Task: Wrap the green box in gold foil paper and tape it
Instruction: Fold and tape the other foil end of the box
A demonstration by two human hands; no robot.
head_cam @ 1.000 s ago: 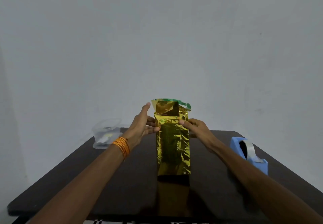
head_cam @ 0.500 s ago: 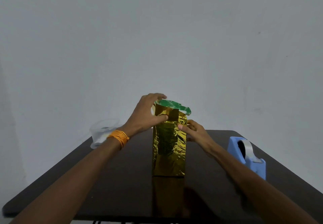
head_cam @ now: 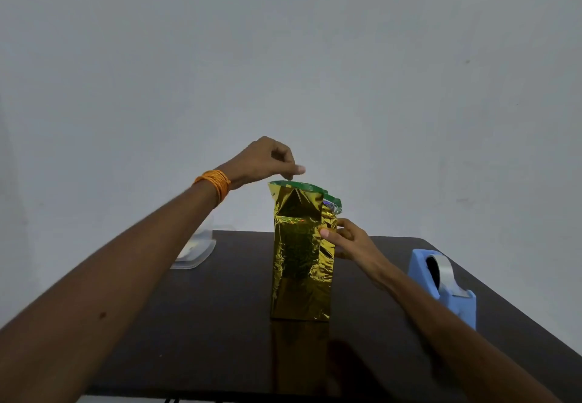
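Observation:
The box stands upright in the middle of the dark table (head_cam: 220,324), wrapped in crinkled gold foil paper (head_cam: 299,264). The foil's green underside (head_cam: 302,187) shows along the loose top edge, which stands open. My left hand (head_cam: 267,163), with orange bangles at the wrist, hovers just above the top left corner, fingers curled with the fingertips pinched close to the foil edge. My right hand (head_cam: 349,240) presses its thumb and fingers on the foil at the box's upper right side. The box itself is hidden under the foil.
A blue tape dispenser (head_cam: 444,283) with a clear roll sits on the table's right side. A clear plastic container (head_cam: 196,248) rests at the back left, partly behind my left forearm. A plain grey wall rises behind the table.
My left hand has lifted from the box's upper left side to above its top edge. The right hand stays on the right side. The top flap now stands more upright.

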